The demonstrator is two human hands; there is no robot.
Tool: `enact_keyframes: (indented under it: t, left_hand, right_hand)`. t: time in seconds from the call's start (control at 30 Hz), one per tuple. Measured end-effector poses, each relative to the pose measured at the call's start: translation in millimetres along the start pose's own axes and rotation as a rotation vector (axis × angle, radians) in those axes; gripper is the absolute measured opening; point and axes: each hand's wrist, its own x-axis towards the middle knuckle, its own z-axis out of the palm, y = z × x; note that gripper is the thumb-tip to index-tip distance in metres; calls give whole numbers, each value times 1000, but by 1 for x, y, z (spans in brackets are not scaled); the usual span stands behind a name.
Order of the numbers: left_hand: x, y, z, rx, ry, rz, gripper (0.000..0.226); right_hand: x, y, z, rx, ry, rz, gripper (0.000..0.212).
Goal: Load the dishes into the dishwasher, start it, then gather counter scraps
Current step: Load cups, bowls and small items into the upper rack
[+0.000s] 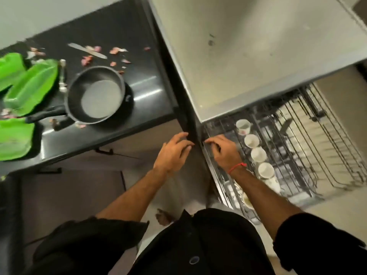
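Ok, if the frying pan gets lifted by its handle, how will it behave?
The frying pan will likely feel front-heavy: its long handle sticks out from a wide bowl. It looks rigid and dark-coated, probably slick inside. Nothing shows inside it.

Pan (95, 96) on counter (151, 92) — cups (258, 154) in rack (309, 155), right

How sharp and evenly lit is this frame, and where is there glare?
Head view: motion blur smears the dishwasher rack and green bags; the frying pan reads fairly clearly; glare streaks cross the black counter; wide-angle bending skews the edges; the lower frame is dim.
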Motion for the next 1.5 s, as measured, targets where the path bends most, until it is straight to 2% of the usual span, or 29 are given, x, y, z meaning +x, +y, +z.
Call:
enact_keyframes:
  t: [0.17,0.27,0.43,0.7,0.8,0.9,0.97,1.07,1.2,1.37,1.5]
  left_hand:
    - [-82,-48,-64,-30,274,-93,26]
    - [-140,-82,-101,-74,450,-198,19]
    - [-244,-135,-147,-123,730,-409,26]
    - [-401,-191,-195,-6,1038,-689,14]
    - [-449,-206,-201,80,1158,-872,20]
    - [-488,-220,-200,117,1174,-1132,31]
    - [-505,-227,-200,83,1093,-1295,40]
    - [-519,-237,-198,54,955,-1404,49]
    - [-520,-250,-192,3,892,-1410,45]
    - [-509,-254,-189,-39,1013,-1302,26]
    - [-499,-233,-181,-88,1070,-1115,18]
  right_hand:
    - [5,-89,51,32,-156,-135,28]
    - [5,-146,94,43,-280,-242,28]
    - [0,-246,173,86,-466,-447,33]
    - [-22,-389,283,111,-698,-749,35]
    - [-33,-429,315,152,-754,-793,35]
    - [-51,-461,340,173,-824,-844,33]
    - [-62,-478,350,181,-869,-869,32]
    - [-75,-494,359,187,-932,-887,31]
    - [-85,-500,364,192,-959,-889,31]
    - [-86,-491,357,182,-940,-848,31]
    - [-83,-478,346,189,-918,-808,38]
